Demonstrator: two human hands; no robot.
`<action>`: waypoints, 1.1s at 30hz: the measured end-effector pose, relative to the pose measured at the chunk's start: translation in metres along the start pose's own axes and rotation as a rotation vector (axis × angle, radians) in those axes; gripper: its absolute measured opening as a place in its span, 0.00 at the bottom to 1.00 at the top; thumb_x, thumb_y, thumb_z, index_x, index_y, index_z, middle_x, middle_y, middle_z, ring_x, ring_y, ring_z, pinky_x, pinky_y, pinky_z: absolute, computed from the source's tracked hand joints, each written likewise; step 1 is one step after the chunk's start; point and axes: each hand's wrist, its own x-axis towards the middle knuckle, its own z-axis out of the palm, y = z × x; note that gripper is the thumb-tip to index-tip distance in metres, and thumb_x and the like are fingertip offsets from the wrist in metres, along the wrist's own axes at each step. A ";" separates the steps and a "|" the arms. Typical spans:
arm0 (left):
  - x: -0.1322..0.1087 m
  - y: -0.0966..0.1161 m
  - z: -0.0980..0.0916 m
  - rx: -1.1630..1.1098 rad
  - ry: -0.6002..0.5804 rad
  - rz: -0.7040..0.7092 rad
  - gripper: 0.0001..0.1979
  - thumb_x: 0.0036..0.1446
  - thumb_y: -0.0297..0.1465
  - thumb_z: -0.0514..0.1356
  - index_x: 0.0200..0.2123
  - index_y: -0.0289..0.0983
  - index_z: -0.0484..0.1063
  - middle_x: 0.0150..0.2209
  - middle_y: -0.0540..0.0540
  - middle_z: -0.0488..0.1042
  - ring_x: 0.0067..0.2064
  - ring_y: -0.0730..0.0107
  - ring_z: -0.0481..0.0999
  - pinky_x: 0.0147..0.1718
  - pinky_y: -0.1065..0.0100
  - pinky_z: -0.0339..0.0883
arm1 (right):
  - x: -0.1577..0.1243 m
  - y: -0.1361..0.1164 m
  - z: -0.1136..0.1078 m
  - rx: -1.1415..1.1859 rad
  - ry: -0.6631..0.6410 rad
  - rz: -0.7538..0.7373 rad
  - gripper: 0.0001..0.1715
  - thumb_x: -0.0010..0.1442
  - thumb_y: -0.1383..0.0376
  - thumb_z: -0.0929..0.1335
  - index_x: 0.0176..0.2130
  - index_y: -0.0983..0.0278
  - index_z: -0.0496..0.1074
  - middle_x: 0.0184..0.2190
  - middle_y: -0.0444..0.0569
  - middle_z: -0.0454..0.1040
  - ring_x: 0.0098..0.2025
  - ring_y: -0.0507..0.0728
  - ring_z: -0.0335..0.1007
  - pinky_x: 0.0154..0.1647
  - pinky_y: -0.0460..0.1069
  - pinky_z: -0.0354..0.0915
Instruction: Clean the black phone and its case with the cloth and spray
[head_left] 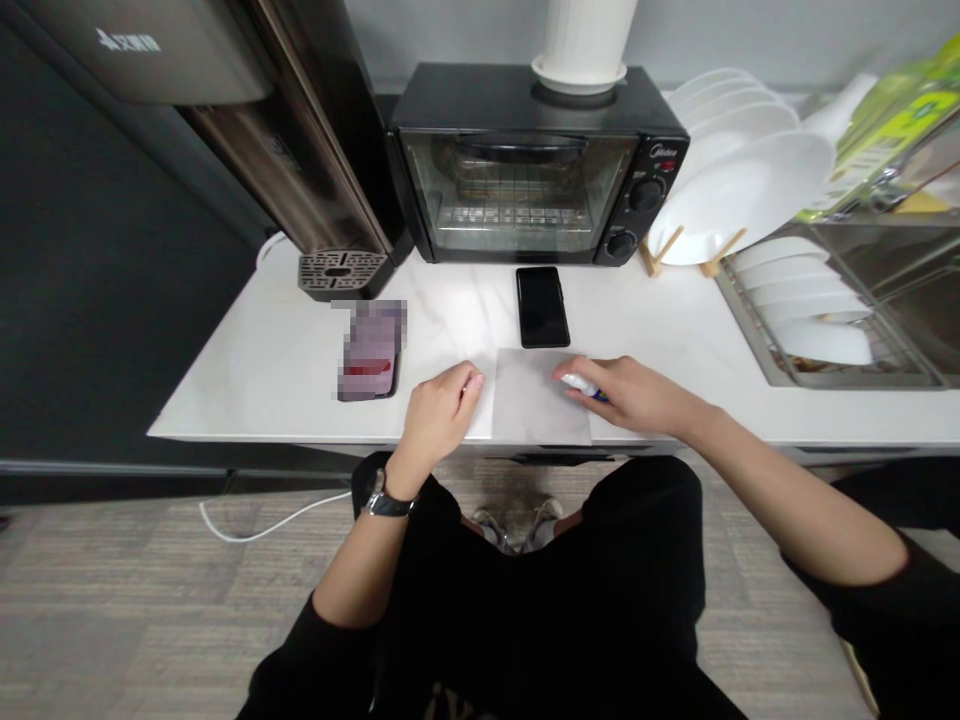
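A thin grey cloth-like sheet (525, 405) lies flat on the white counter, its lower edge at the counter's front edge. My right hand (626, 392) is closed around a small white bottle (579, 383) with a blue part, held tilted over the sheet's right side; most of the bottle is hidden by the fingers. Left of the sheet, my left hand (441, 408) rests on the counter, curled with thumb against fingers. Whatever it holds, if anything, is hidden. Just beyond the sheet lies a black phone (543, 307), and a second phone (369, 350), its screen blurred, is left of my left hand.
A black toaster oven (517, 190) stands at the back with a white pot (589, 40) on top. To its left is a tall drink dispenser (341, 272). White plates (742, 190) stand in a wooden rack on the right, beside a sunken dish basket (817, 300).
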 end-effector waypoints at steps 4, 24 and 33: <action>0.000 0.000 0.000 0.001 -0.002 -0.005 0.20 0.78 0.40 0.45 0.36 0.41 0.69 0.31 0.47 0.73 0.34 0.63 0.73 0.35 0.64 0.58 | 0.000 0.003 -0.002 0.000 -0.021 -0.029 0.23 0.78 0.55 0.60 0.67 0.55 0.64 0.59 0.53 0.81 0.39 0.59 0.82 0.42 0.54 0.72; 0.001 0.002 -0.003 -0.104 -0.003 -0.038 0.16 0.76 0.40 0.49 0.36 0.40 0.68 0.31 0.49 0.72 0.33 0.66 0.71 0.37 0.65 0.58 | -0.005 0.010 0.011 -0.162 0.036 0.022 0.20 0.78 0.55 0.58 0.62 0.58 0.67 0.53 0.54 0.83 0.30 0.57 0.77 0.35 0.52 0.66; -0.011 0.029 -0.013 -0.251 -0.087 0.044 0.14 0.69 0.44 0.61 0.36 0.40 0.71 0.28 0.53 0.72 0.29 0.71 0.71 0.32 0.68 0.62 | -0.027 -0.014 0.020 -0.146 0.040 -0.106 0.29 0.79 0.55 0.59 0.74 0.52 0.57 0.50 0.52 0.82 0.36 0.59 0.80 0.35 0.52 0.69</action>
